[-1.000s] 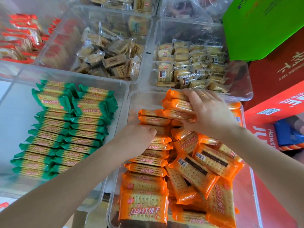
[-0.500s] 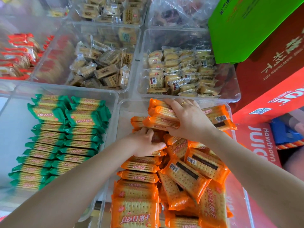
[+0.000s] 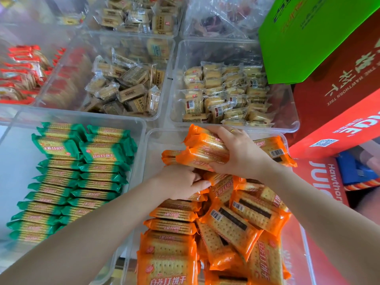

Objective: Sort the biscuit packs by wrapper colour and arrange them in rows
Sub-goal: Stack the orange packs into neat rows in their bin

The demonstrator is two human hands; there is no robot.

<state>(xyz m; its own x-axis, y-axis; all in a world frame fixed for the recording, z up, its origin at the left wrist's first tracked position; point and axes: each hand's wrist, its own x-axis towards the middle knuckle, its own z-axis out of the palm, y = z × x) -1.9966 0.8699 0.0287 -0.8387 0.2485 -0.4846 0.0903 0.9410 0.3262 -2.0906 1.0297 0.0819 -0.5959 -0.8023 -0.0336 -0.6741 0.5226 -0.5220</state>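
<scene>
A clear bin (image 3: 156, 138) holds orange biscuit packs. A tidy row of orange packs (image 3: 172, 214) runs down its left side; a loose pile of orange packs (image 3: 246, 219) lies on the right. My right hand (image 3: 240, 153) grips a small stack of orange packs (image 3: 203, 151) at the far end of the bin. My left hand (image 3: 181, 182) rests on the top of the row just below that stack, fingers curled over the packs there. Green biscuit packs (image 3: 82, 177) lie in two neat rows in the clear bin (image 3: 18, 157) to the left.
Behind are clear bins of pale wrapped biscuits (image 3: 226, 93), brownish packs (image 3: 125, 87) and red-wrapped packs (image 3: 18, 73). A green carton (image 3: 304, 36) and red juice cartons (image 3: 341, 95) crowd the right side. A blue object (image 3: 353, 171) sits lower right.
The view has dropped a little, so the bins sit lower in frame. My right hand has shifted slightly right with its orange stack; my left hand stays curled on the row.
</scene>
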